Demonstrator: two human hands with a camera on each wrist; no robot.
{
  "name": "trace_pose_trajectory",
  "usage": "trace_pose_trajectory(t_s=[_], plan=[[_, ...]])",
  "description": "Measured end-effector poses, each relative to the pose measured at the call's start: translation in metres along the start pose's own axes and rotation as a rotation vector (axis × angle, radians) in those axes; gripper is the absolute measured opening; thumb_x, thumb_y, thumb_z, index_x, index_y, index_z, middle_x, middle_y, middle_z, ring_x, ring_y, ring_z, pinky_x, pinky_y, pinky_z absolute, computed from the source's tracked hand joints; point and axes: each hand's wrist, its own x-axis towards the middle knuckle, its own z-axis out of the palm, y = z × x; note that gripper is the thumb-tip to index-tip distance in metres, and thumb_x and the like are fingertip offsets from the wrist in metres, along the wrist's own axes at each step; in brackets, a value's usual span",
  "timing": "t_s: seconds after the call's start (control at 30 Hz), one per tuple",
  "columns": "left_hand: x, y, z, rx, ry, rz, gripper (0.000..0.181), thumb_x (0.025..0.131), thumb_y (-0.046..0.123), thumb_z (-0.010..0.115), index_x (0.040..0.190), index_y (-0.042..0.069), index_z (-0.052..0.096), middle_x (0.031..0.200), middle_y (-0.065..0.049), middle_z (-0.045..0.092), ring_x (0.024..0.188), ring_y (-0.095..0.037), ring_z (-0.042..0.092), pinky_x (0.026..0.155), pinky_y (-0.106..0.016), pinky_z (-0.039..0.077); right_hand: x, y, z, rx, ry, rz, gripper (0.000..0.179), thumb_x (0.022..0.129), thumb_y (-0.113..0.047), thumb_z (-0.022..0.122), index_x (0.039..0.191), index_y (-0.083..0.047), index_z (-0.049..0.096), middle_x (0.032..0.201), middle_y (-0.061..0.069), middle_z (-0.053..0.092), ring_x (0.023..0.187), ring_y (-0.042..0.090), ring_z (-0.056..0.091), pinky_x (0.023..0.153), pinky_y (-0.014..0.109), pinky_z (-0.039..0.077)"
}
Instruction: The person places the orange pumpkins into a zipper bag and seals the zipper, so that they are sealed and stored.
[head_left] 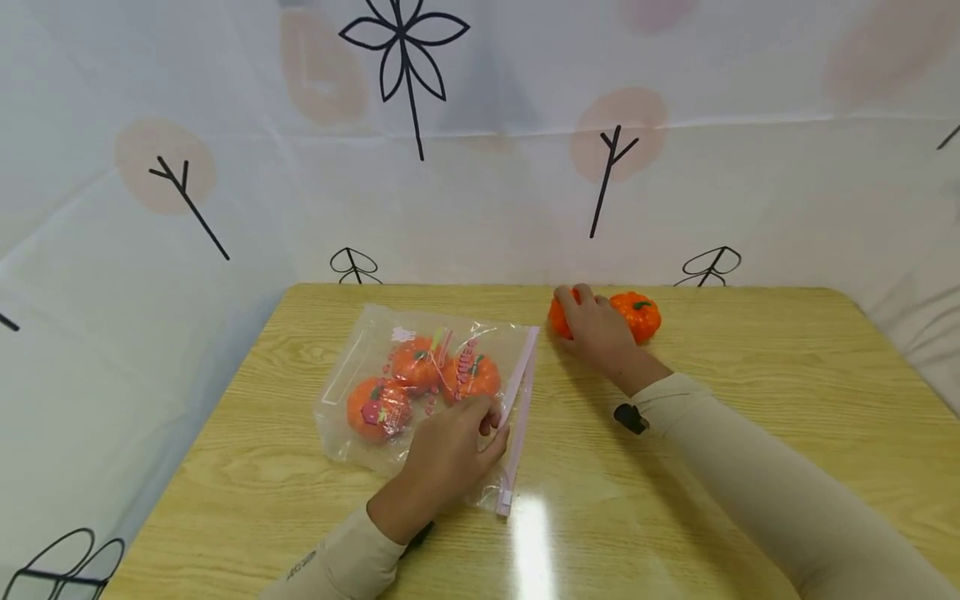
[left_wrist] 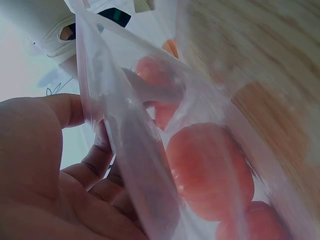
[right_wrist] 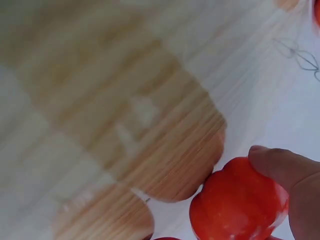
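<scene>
A clear zip bag point(head_left: 337, 442) with pink print and a pink zip edge lies on the table, three small orange toy pumpkins point(head_left: 378, 408) inside it. My left hand point(head_left: 453, 446) pinches the bag near its zip edge between thumb and fingers; the left wrist view shows the plastic film point(left_wrist: 145, 165) lifted there, pumpkins point(left_wrist: 210, 170) behind it. At the table's far side my right hand point(head_left: 596, 333) curls over another toy pumpkin point(head_left: 557, 318), mostly covered by the fingers. Its thumb rests on the glossy pumpkin point(right_wrist: 240, 200) in the right wrist view. One more pumpkin point(head_left: 637, 315) sits just right of that hand.
The wood-grain table point(head_left: 720, 500) ends at the back against a white cloth point(head_left: 480, 208) printed with plant outlines. A bright light reflection point(head_left: 531, 542) shows on the tabletop near the front.
</scene>
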Motion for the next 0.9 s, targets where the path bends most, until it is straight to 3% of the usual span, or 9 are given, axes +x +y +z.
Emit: trace_pose_trajectory(t_s=[0.23,0.43,0.57,0.63,0.9], plan=[[-0.001,0.000,-0.002,0.010,-0.009,-0.013,0.018,0.089,0.030,0.072,0.084,0.020,0.058,0.075,0.010,0.059,0.053,0.000,0.036,0.046,-0.016,0.030,-0.017,-0.007,-0.006,0.064,-0.030,0.019,0.088,0.087,-0.029,0.078,0.154,-0.005,0.027,0.144,0.028,0.039,0.112,0.049,0.058,0.087,0.057,0.054],[0.000,0.001,-0.001,0.004,-0.020,-0.012,0.018,0.089,0.030,0.071,0.084,0.020,0.058,0.075,0.010,0.059,0.053,0.000,0.035,0.045,-0.017,0.030,-0.034,-0.007,-0.006,0.072,0.013,0.026,0.080,0.087,-0.032,0.078,0.148,-0.001,0.037,0.140,0.029,0.044,0.089,0.041,0.066,0.078,0.051,0.058],[0.000,0.003,-0.001,0.005,-0.032,-0.019,0.018,0.090,0.031,0.071,0.084,0.020,0.057,0.075,0.010,0.058,0.052,0.000,0.035,0.045,-0.017,0.029,-0.044,-0.004,-0.007,0.133,0.035,0.074,0.079,0.086,-0.035,0.078,0.144,-0.001,0.038,0.139,0.030,0.045,0.070,0.037,0.064,0.070,0.051,0.058],[0.000,0.003,-0.001,0.005,-0.038,-0.024,0.018,0.090,0.031,0.071,0.084,0.020,0.057,0.075,0.010,0.058,0.052,-0.001,0.035,0.045,-0.017,0.030,-0.049,-0.003,-0.008,0.167,0.037,0.099,0.080,0.085,-0.036,0.078,0.144,0.000,0.037,0.138,0.031,0.044,0.069,0.037,0.064,0.071,0.052,0.058],[0.000,0.005,-0.002,0.019,-0.041,-0.024,0.017,0.090,0.030,0.071,0.084,0.020,0.058,0.075,0.009,0.059,0.055,-0.001,0.038,0.048,-0.017,0.031,-0.070,-0.001,-0.009,0.326,0.030,0.168,0.083,0.084,-0.036,0.079,0.142,0.001,0.032,0.136,0.032,0.042,0.100,0.049,0.063,0.086,0.062,0.054]])
